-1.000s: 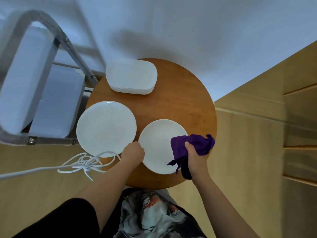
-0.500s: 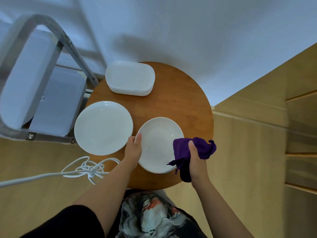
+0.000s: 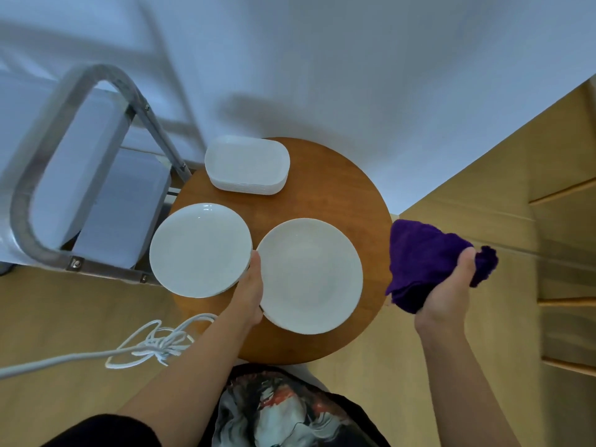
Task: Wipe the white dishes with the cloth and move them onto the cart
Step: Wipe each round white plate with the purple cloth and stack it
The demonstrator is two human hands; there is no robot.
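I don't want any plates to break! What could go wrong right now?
The left hand holds the lifted plate by one edge only, so it might slip or tip. That plate sits very close to the other round plate, so the two could knock together. The right hand holds the purple cloth off to the side, so it isn't helping to steady anything.

Soft even light, faint shadow on the wall (image 3: pixel 258 108), wide-angle bending at edges.

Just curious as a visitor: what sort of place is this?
Probably a dining or service room indoors: a round wooden table with white plates, a metal cart beside it, and a wood floor.
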